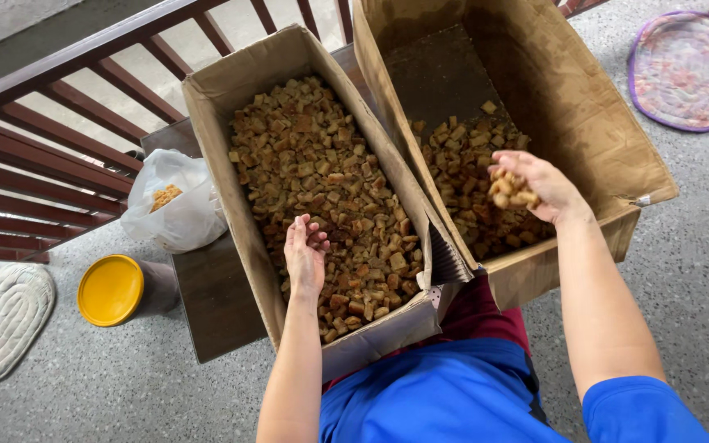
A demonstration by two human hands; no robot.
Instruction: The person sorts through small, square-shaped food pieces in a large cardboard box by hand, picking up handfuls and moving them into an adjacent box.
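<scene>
A: Where are the hands?

B: The left hand (305, 256) is inside the left box (231, 90), near its six o'clock end. Its fingers are bent loosely over the heap of brown bread cubes (322, 164). Whether it has any cubes pinched I cannot tell.

A: And the other?

B: The right hand (535, 184) is cupped, palm up, around a small handful of cubes (512, 190). It is above the right box (584, 107), toward that box's five o'clock corner.

A: So the hands are apart?

B: Well apart, with the shared walls of the two boxes between them.

A: How full are the boxes?

B: The left box is nearly covered with cubes from end to end. The right box has a smaller pile (469, 156) at its near end, and bare cardboard shows at twelve o'clock.

A: What do they stand on?

B: A dark wooden table (215, 295), with the person's blue clothing (445, 394) at six o'clock.

A: Anything else around?

B: At nine o'clock from the left box a white plastic bag (176, 201) lies on the table with more cubes inside. At eight o'clock a container with a yellow lid (110, 289) stands on the speckled floor (125, 385), and a pale oval mat (2, 320) lies beyond it. A dark red railing (51, 176) runs along ten o'clock, and a flowered mat with purple edging (687, 70) lies at two o'clock.
</scene>
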